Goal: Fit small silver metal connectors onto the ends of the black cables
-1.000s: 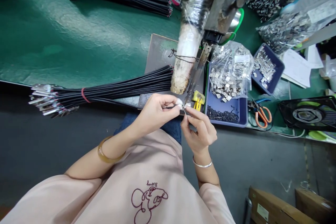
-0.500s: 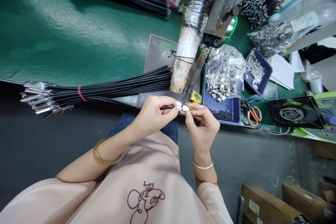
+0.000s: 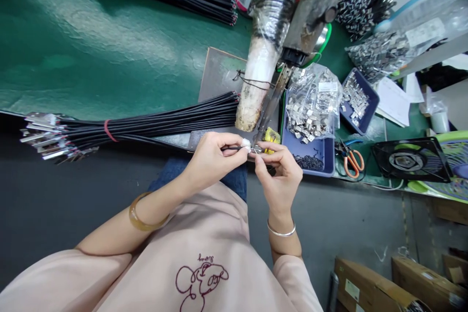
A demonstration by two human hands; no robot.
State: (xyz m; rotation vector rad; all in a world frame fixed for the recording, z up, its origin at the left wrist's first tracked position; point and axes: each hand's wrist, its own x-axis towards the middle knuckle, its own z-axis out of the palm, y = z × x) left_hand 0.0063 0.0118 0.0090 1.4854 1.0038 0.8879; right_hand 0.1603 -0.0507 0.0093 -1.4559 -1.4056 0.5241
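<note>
The left hand (image 3: 210, 161) is curled, thumb and forefinger pinched tight. The right hand (image 3: 280, 175) sits just beside it, fingertips pinched, meeting the left's. The left forearm (image 3: 157, 204) and right forearm (image 3: 285, 247) angle inward.

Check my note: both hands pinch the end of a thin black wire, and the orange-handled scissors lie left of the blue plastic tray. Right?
One slip: the head view shows the orange-handled scissors right of the blue plastic tray, not left. The left hand and right hand do pinch the end of the thin black wire.
</note>
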